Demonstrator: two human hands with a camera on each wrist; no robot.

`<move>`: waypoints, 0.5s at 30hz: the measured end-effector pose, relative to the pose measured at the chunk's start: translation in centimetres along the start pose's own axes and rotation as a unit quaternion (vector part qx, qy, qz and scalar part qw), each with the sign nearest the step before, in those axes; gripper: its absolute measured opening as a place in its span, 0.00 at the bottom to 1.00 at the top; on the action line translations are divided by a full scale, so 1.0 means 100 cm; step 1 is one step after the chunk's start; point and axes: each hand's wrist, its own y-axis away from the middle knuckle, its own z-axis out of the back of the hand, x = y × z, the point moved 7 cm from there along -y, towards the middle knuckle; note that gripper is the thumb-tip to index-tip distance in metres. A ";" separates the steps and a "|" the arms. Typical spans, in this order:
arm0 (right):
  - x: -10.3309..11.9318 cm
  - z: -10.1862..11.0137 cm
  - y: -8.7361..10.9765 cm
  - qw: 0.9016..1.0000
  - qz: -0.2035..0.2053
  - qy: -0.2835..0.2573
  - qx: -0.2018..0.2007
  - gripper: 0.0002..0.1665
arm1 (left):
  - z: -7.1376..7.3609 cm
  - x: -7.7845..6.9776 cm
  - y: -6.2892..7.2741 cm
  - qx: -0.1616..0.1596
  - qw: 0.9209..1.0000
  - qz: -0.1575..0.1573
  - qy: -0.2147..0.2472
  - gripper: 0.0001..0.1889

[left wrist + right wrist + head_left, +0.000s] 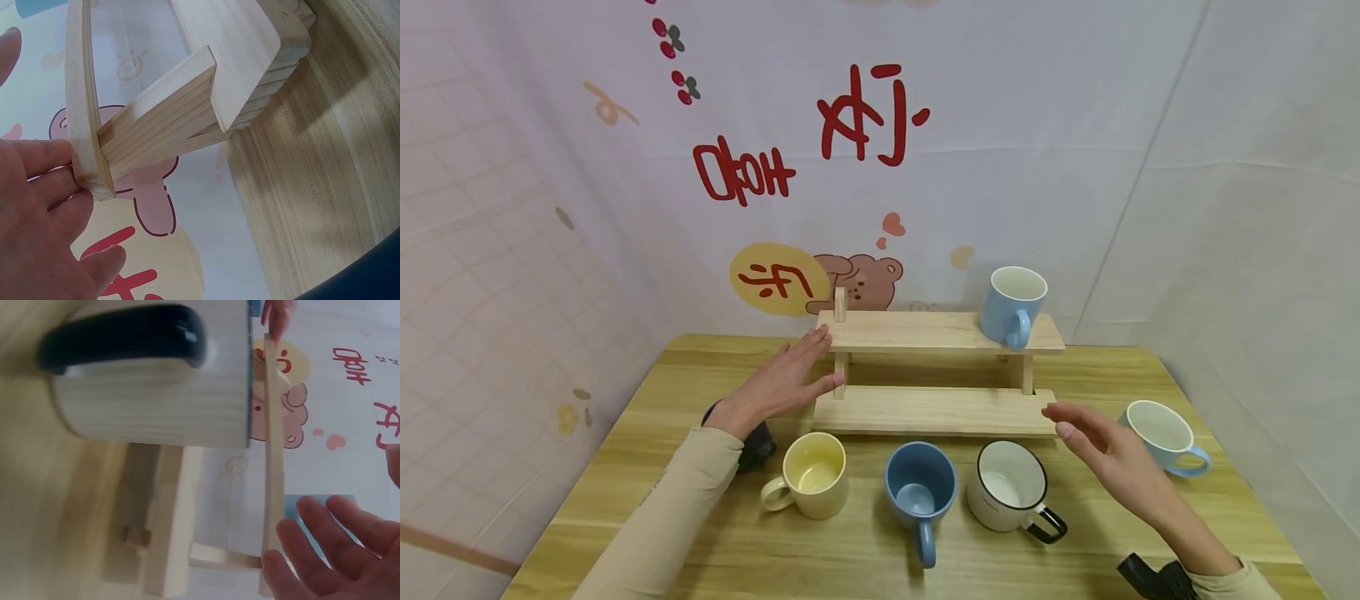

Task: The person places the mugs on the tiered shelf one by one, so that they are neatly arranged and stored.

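Observation:
A two-tier wooden shelf rack (910, 330) stands near the back of the table. My left hand (790, 375) is at its left end, fingertips touching the end of the upper board (84, 112) in the left wrist view. My right hand (1108, 458) hovers with fingers extended, right of the lower board (925, 411) and holding nothing. A light blue mug (1011, 312) sits on the upper board's right side. Close by my right hand are a white mug with a black rim and handle (1003, 492) and a pale blue mug (1157, 435).
In front of the rack on the wooden table (737, 550) stand a yellow mug (820, 492) and a darker blue mug (917, 487), which form a row with the white mug. A printed white cloth (1037, 125) hangs behind the table.

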 end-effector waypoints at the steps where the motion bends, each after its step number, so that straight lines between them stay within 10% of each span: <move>1: -0.001 -0.001 0.003 1.000 -0.001 0.000 0.002 0.19 | 0.000 -0.001 0.000 -0.001 1.000 -0.001 0.001 0.45; 15: -0.023 -0.008 0.038 0.998 -0.029 0.021 0.053 0.14 | 0.000 0.000 -0.001 -0.002 1.000 -0.001 0.008 0.45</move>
